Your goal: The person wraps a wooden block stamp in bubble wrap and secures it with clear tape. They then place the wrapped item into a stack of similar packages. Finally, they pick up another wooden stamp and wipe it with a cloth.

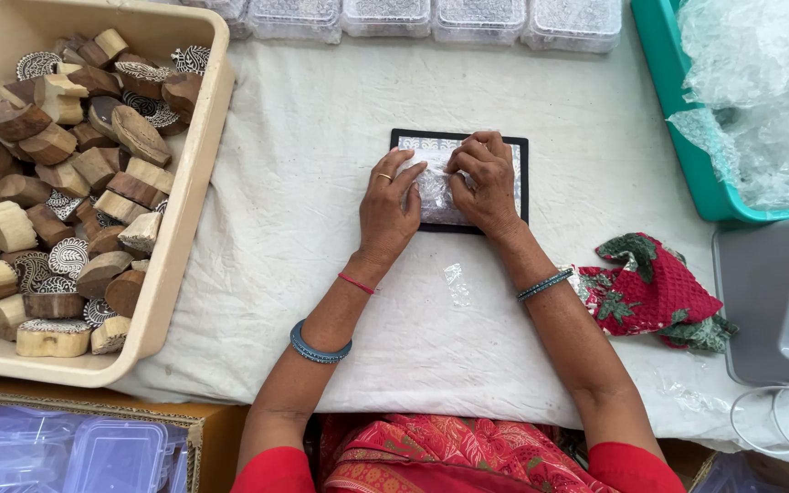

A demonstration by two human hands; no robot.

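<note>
A small item wrapped in clear plastic film (pixel 437 190) lies on a black rectangular pad (pixel 522 183) in the middle of the white cloth. My left hand (pixel 388 212) presses on its left side, fingers spread over the wrap. My right hand (pixel 484 183) lies curled over its right side, fingertips pinching the film near the top. What is inside the wrap is hidden. A small loose scrap of clear film (pixel 457 283) lies on the cloth between my forearms.
A beige tub (pixel 189 183) full of carved wooden printing blocks stands at left. Clear lidded boxes (pixel 431 18) line the far edge. A teal tray (pixel 687 137) of plastic film, a red patterned cloth (pixel 652 290) and a grey machine (pixel 778 301) sit at right.
</note>
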